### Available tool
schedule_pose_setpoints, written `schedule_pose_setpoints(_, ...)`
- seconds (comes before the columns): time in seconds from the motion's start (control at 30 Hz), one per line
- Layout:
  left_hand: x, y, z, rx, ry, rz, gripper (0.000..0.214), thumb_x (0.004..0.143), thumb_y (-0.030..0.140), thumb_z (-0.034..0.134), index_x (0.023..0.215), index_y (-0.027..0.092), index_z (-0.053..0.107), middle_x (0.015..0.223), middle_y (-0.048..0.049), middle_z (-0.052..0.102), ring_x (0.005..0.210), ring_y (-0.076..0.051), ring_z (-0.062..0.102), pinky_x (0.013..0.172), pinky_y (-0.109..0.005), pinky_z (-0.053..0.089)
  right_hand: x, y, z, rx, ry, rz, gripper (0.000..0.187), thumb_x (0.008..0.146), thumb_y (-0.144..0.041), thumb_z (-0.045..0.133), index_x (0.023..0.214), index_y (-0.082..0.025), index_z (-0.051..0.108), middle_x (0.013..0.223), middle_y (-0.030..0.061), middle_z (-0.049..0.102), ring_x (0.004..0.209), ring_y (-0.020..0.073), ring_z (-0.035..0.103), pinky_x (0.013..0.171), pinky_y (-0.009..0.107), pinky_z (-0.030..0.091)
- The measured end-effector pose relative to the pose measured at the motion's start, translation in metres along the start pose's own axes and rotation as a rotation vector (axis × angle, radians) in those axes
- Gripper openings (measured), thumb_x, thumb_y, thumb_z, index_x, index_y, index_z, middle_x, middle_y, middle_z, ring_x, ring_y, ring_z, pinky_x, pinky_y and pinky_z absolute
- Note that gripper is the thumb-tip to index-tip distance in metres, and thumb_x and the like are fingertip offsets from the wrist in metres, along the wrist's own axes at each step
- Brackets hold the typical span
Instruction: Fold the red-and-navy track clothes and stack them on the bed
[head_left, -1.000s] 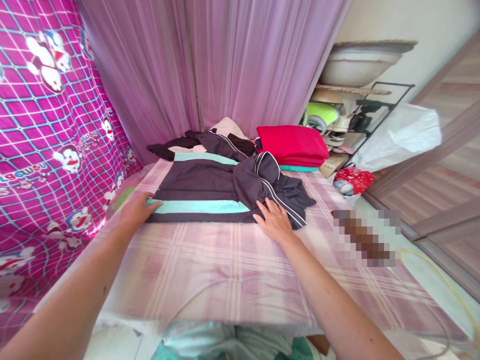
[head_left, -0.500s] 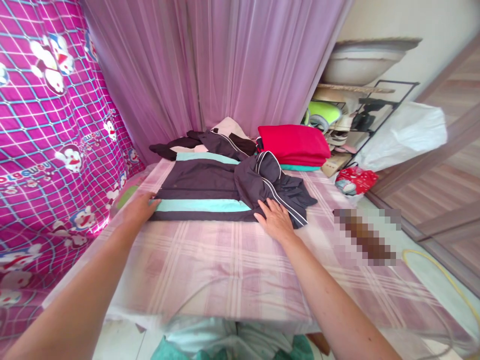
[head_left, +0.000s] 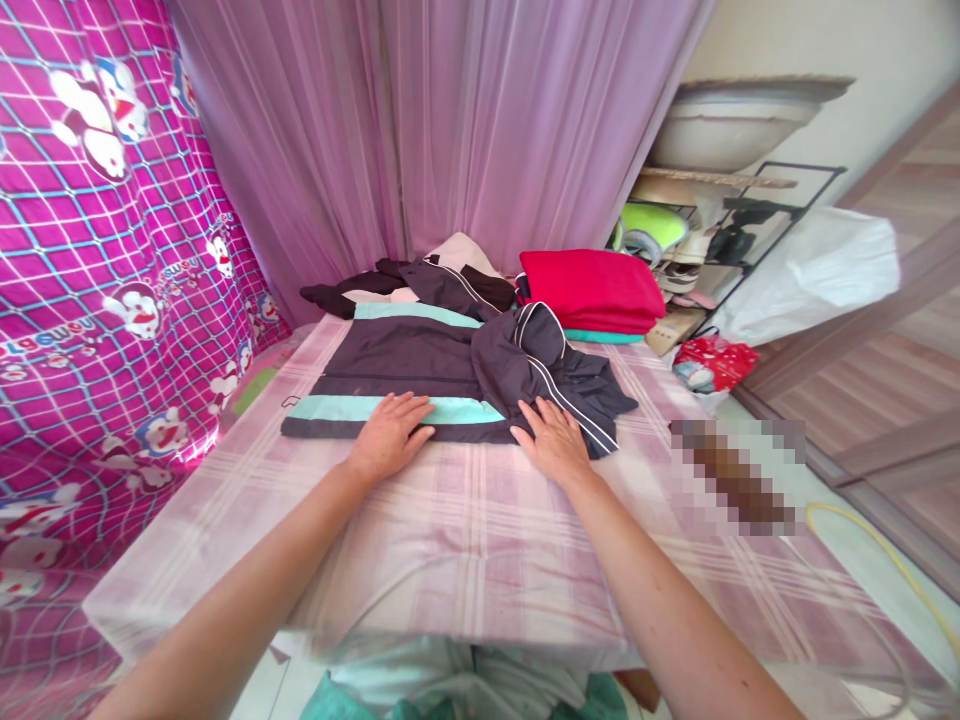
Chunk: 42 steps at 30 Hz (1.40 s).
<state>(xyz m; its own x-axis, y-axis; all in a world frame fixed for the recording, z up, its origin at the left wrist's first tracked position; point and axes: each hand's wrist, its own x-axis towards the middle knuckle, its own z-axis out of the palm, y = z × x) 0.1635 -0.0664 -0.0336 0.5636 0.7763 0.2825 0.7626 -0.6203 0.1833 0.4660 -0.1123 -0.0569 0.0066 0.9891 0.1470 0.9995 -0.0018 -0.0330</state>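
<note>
A dark grey jacket (head_left: 405, 350) with mint-green bands and white piping lies on the table, its sleeve part bunched at the right. On the near mint band rests my left hand (head_left: 391, 432), open, fingers spread and palm down. My right hand (head_left: 553, 438) also lies flat and open, on the lower edge of the jacket near the white-striped part. Neither hand grips the cloth. A small dark loop of cord sticks out at the jacket's left end.
Behind the jacket is a heap of dark and pale clothes (head_left: 457, 275). A folded red and green stack (head_left: 589, 290) stands at the back right. The checked tablecloth (head_left: 465, 560) covers the table. Beyond the right edge are a rack, a white bag (head_left: 817, 265) and a blurred-out patch.
My left hand has moved right, from the jacket's left end to the middle of the near band. My right hand stays in place.
</note>
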Motion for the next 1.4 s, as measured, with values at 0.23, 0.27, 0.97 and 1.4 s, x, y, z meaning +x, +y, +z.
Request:
schedule_pose_setpoints(0.23,0.012,0.025,0.030,0.001,-0.080,0.133,0.053,0.099,0.050,0.038,0.143,0.024,0.054,0.149,-0.0089,0.053,0.144,-0.027,0.039,0.122,-0.050,0.025,0.010,-0.001,-0.012,0.074,0.147,-0.057,0.044,0.101,-0.036,0.037,0.135,-0.026,0.063,0.144,0.0121,0.055,0.131,0.0276,0.049,0.110,0.044,0.035)
schedule_pose_setpoints(0.27,0.012,0.025,0.032,0.003,-0.081,0.131,0.053,0.099,0.050,0.038,0.143,0.024,0.054,0.148,-0.0087,0.054,0.144,-0.027,0.039,0.122,-0.050,0.025,0.016,-0.004,-0.019,0.085,0.157,-0.082,0.044,0.101,-0.033,0.036,0.135,-0.026,0.063,0.138,0.0116,0.060,0.125,0.0261,0.054,0.107,0.041,0.038)
schedule_pose_setpoints(0.97,0.008,0.031,0.032,0.059,-0.138,0.077,0.052,0.097,0.055,0.041,0.144,0.034,0.051,0.156,-0.0077,0.045,0.145,-0.033,0.037,0.118,-0.061,0.026,0.051,-0.028,-0.014,0.247,0.156,-0.119,0.040,0.099,-0.027,0.041,0.134,-0.018,0.058,0.114,0.0102,0.072,0.106,0.0235,0.065,0.093,0.035,0.048)
schedule_pose_setpoints(1.4,0.005,0.034,0.026,0.129,-0.175,0.058,0.053,0.097,0.057,0.041,0.146,0.037,0.047,0.157,-0.0063,0.043,0.145,-0.033,0.036,0.116,-0.065,0.024,0.002,-0.003,0.002,0.006,-0.031,-0.202,0.059,0.101,-0.046,0.033,0.153,-0.018,0.039,0.159,0.0115,0.037,0.148,0.0273,0.032,0.120,0.055,0.022)
